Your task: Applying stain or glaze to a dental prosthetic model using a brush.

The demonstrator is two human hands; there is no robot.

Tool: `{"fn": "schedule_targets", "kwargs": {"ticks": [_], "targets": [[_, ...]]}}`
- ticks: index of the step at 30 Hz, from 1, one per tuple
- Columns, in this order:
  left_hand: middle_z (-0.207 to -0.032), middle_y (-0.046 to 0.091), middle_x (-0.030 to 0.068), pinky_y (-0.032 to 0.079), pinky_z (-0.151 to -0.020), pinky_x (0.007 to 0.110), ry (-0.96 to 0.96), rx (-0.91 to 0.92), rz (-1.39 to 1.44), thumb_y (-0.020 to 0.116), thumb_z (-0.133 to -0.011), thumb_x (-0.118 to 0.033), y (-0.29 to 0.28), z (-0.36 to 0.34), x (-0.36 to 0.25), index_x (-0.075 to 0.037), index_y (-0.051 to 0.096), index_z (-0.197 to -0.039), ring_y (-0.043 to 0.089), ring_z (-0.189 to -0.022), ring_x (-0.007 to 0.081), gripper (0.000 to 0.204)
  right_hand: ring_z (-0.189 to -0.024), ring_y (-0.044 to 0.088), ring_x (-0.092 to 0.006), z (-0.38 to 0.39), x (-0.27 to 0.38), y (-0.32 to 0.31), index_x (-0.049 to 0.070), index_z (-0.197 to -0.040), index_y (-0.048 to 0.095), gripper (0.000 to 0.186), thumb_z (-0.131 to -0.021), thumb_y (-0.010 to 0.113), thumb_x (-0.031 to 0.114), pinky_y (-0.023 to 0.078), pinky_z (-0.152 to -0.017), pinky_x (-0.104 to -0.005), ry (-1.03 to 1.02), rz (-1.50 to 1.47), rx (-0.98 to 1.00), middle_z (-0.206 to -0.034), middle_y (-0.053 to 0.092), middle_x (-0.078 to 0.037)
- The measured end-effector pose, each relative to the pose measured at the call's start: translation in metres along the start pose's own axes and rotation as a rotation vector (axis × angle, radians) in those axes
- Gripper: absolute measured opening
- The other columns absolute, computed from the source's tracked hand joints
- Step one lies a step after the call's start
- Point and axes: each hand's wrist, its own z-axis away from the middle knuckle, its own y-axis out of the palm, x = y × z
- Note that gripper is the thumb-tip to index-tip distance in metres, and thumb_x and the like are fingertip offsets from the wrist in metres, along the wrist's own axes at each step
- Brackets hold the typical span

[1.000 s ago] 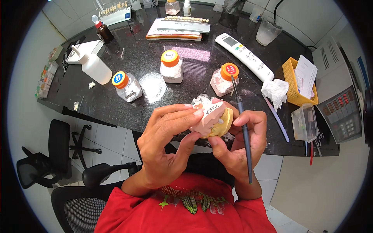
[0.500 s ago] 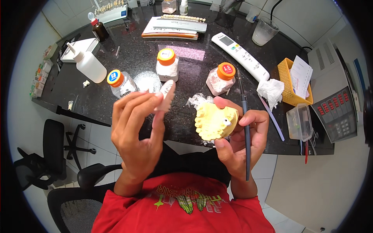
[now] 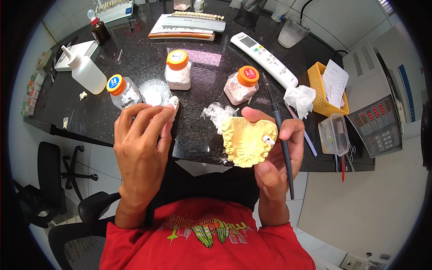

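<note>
Two bare hands are showing at one black, speckled desk (image 3: 198, 137). The left hand (image 3: 141, 146) is pinching one pale, chalky cast (image 3: 174, 108) narrowly in its fingertips, over the desk (whether the cast is touching the desktop, one cannot tell). The right hand (image 3: 274, 178) is gripping one matte yellow dental model (image 3: 245, 137), rounded and ridged with teeth, its thumb and fingers closing around the rim; one white tooth (image 3: 268, 140) is sitting at the model's right side. That same hand is also holding one slim, dark tool (image 3: 285, 152), slanting beside the model. Three clear jars with orange lids are standing beyond: one blue-labelled jar (image 3: 127, 94), one white-labelled jar (image 3: 179, 77) and one red-labelled jar (image 3: 240, 90). One crumpled, translucent wad (image 3: 217, 114) is lying just behind the model, and one wrinkled white tissue (image 3: 300, 100) is resting near one long, smooth remote (image 3: 265, 63). One woven yellow basket (image 3: 316, 92) is holding papers (image 3: 334, 83).
</note>
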Motion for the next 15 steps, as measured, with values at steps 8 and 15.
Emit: {"fn": "schedule_targets", "kwargs": {"ticks": [8, 15], "targets": [[-0.105, 0.062, 0.0142, 0.052, -0.078, 0.031, -0.003, -0.14, 0.74, 0.081, -0.07, -0.015, 0.0, 0.011, -0.02, 0.003, 0.058, -0.119, 0.062, -0.093, 0.0229, 0.057, -0.118, 0.053, -0.0323, 0.001, -0.003, 0.002, 0.011, -0.105, 0.027, 0.049, -0.076, 0.063, -0.005, 0.048, -0.094, -0.0374, -0.018, 0.089, 0.021, -0.128, 0.043, -0.037], [-0.122, 0.053, 0.0117, 0.053, -0.085, 0.029, -0.366, 0.081, 1.419, 0.084, -0.065, -0.004, 0.009, 0.012, -0.05, 0.004, 0.046, -0.129, 0.059, -0.102, 0.0156, 0.075, -0.121, 0.05, -0.0348, -0.001, -0.002, 0.007, 0.012, -0.103, 0.027, 0.053, -0.073, 0.067, -0.004, 0.046, -0.096, -0.0398, -0.098, 0.252, 0.093, -0.128, 0.043, -0.038]]}}
